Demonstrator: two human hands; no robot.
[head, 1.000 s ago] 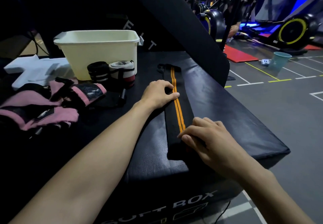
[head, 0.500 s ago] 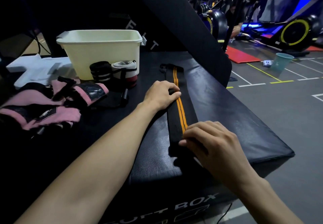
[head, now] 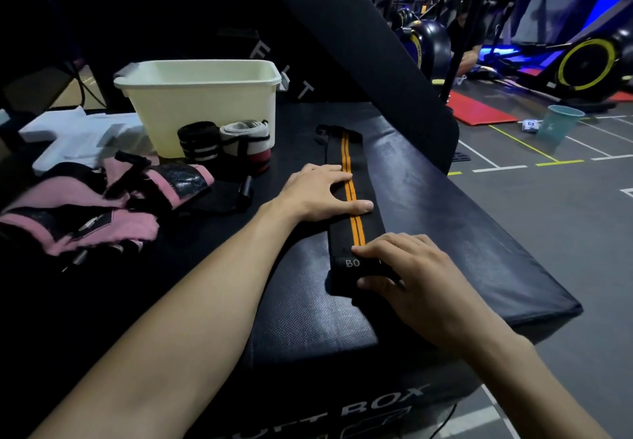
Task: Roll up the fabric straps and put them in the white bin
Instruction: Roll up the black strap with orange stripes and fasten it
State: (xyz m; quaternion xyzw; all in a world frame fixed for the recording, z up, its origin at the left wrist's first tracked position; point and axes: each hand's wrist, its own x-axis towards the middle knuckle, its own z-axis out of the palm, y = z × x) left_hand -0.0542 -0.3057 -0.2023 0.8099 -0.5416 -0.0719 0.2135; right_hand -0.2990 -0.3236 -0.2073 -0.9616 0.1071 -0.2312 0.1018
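Note:
A long black fabric strap with two orange stripes (head: pixel 352 178) lies flat along the black padded box (head: pixel 462 219). My left hand (head: pixel 318 195) rests on its middle with fingers straight, pressing it down. My right hand (head: pixel 407 267) pinches the strap's near end, where a small fold with white letters shows between thumb and fingers. The white bin (head: pixel 205 96) stands at the back left. Two rolled straps, a black one (head: pixel 198 144) and a grey-and-red one (head: pixel 246 144), sit in front of the bin.
Pink and black gloves or wraps (head: pixel 92 205) lie in a heap at the left, white foam pieces (head: pixel 68 137) behind them. A slanted black pad (head: pixel 359 44) rises behind the box. Gym floor with a teal bucket (head: pixel 558 127) lies to the right.
My right hand has turned the strap's near end over into a first fold, showing white letters. My left hand's fingers have spread further across the stripes.

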